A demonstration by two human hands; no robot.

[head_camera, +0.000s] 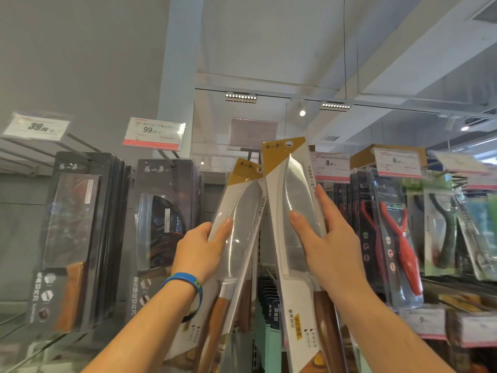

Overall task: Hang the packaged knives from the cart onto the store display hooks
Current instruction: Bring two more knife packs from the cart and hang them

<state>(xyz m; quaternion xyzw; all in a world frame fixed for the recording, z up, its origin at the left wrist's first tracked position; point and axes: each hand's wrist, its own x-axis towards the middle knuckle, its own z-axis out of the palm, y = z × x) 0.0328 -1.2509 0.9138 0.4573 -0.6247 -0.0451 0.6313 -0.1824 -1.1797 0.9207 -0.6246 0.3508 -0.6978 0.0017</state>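
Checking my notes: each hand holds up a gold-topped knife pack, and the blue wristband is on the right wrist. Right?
No: the head view shows the blue wristband on the left wrist. Otherwise correct: the left hand holds one gold-topped pack, the right hand the other pack.

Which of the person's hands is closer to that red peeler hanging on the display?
Right. The right hand is just left of the red peeler; the left hand is farther left.
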